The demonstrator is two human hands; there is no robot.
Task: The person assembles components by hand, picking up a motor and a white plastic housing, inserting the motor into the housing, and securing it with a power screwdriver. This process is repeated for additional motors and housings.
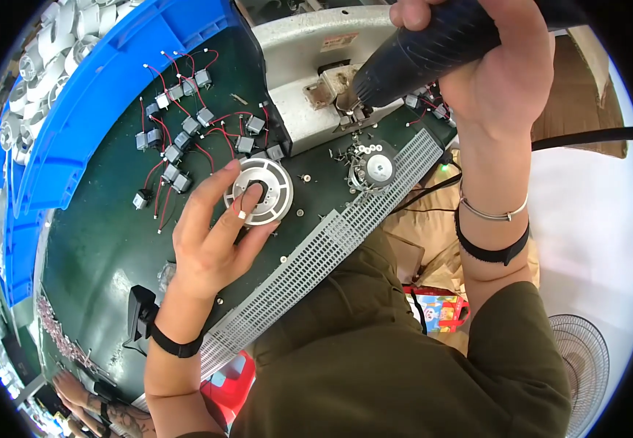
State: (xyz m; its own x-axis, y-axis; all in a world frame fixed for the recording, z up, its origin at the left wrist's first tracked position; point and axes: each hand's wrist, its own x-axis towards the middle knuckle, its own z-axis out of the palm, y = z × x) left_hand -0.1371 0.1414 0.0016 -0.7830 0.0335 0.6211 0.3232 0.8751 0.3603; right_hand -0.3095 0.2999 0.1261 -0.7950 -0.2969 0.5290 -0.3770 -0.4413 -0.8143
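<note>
My left hand (211, 244) grips a round white plastic housing (282, 191) by its rim, low over the green tabletop. One fingertip rests on the dark hub at its centre, where a thin red wire with a small white plug shows. My right hand (503, 87) is wrapped round a black electric screwdriver (426, 58), held tilted. The screwdriver's nose points down at the pick-up end of a light-grey metal machine (309, 120), likely a screw feeder; whether the tip touches it I cannot tell. Several small motors (183, 142) with red wires lie beyond my left hand.
A round dish (360, 179) with small white and metal parts stands before the machine. Loose screws (300, 212) dot the table. A white perforated strip (316, 252) lines the near edge. Blue bins (75, 124) hold white plastic parts. Another person's hand (72, 388) is at lower left.
</note>
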